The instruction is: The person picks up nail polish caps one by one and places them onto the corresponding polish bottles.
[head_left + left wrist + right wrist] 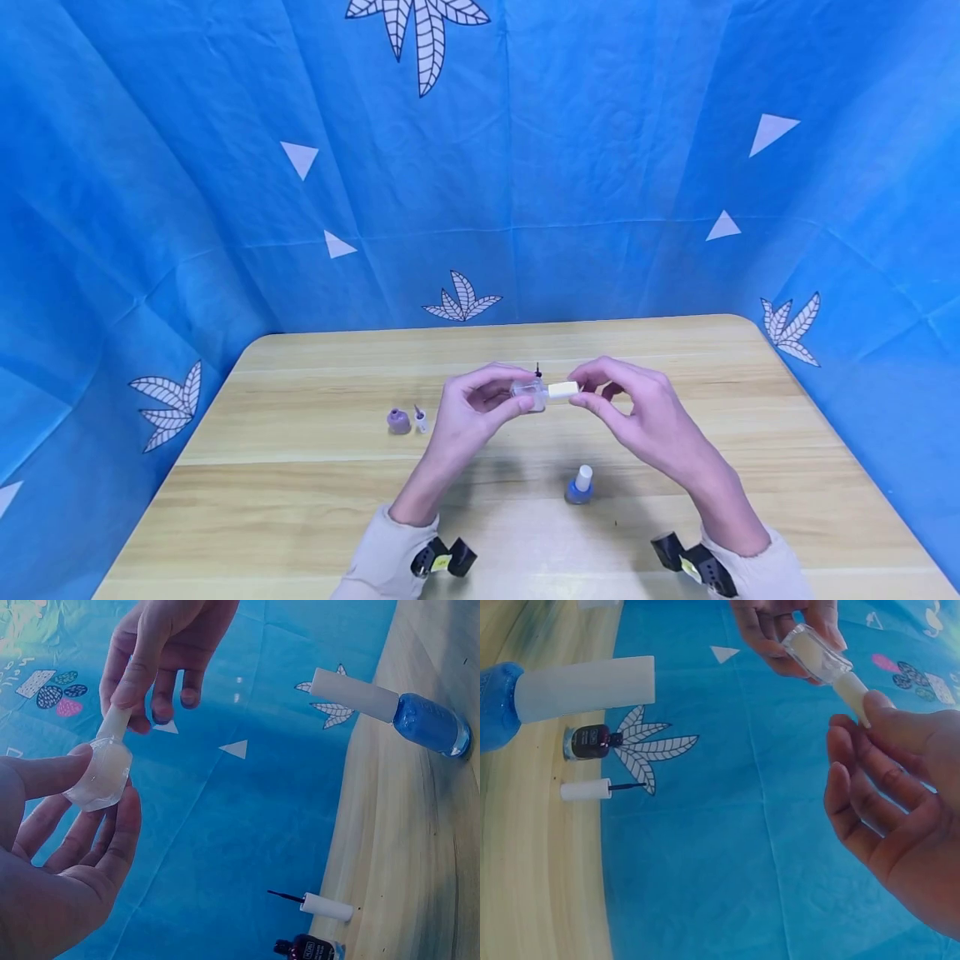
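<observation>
Over the table, my left hand (467,410) holds a clear glass nail polish bottle (103,774) with pale contents, thumb on one side and fingers on the other. The bottle lies tilted on its side, its neck toward my right hand (633,404). Thumb and fingertips of that hand pinch the white cap (562,390), which lines up with the bottle's neck. Below the hands, a blue nail polish bottle (579,490) with a tall white cap stands upright.
On the left stand an uncapped purple bottle (398,421) and a white brush cap (420,420). The right wrist view shows a dark polish bottle (591,742) beside a white cap (585,789), brush upward. A blue patterned cloth (510,167) hangs behind the wooden table (300,500).
</observation>
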Demonstrator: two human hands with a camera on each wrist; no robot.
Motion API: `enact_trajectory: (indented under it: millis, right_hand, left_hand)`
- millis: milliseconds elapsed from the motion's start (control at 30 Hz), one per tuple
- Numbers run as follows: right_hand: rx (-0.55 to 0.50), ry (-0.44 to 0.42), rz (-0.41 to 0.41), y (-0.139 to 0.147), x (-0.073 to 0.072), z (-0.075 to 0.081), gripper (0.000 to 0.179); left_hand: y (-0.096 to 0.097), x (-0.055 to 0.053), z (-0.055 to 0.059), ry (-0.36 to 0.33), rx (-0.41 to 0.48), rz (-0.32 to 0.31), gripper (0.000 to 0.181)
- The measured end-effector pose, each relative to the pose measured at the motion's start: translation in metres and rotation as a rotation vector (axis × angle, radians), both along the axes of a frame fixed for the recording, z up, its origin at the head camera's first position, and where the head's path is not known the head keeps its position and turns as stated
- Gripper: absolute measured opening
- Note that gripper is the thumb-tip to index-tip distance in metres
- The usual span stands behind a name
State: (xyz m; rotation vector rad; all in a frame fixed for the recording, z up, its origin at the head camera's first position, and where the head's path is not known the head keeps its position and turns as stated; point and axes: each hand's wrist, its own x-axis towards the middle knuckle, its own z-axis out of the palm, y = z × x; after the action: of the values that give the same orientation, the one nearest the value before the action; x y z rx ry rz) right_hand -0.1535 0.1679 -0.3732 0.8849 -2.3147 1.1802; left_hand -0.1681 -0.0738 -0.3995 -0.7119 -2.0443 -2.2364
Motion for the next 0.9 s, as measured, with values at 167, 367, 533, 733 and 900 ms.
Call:
enact_trajectory:
  millis: [167,367,533,733,900]
  right_hand:
    - [0.035,-0.042,-0.03,-0.0025,0.0003,-0.0012,0.016]
    - [0.054,-0.063,-0.036,-0.0025,0.001,-0.0018,0.004]
    - [0.057,-0.087,-0.021,-0.0011,0.0006,-0.0024,0.011]
    - [0.053,-0.098,-0.007,-0.0007,0.0019,-0.006,0.013]
    - [0.058,-0.093,-0.012,0.0006,0.0023,-0.0044,0.014]
  left_hand:
    - [0.0003,-0.0001,0.0,0.011,-0.003,0.008,0.027]
    - [0.0004,0.0014,0.0009,0.027,-0.003,0.002,0.027]
    - [0.0018,0.0008,0.0016,0.029,0.006,-0.008,0.026]
    - [0.0021,0.0019,-0.0007,0.03,0.005,-0.009,0.026]
    - [0.0023,0.0022,0.0009,0.029,0.014,-0.01,0.026]
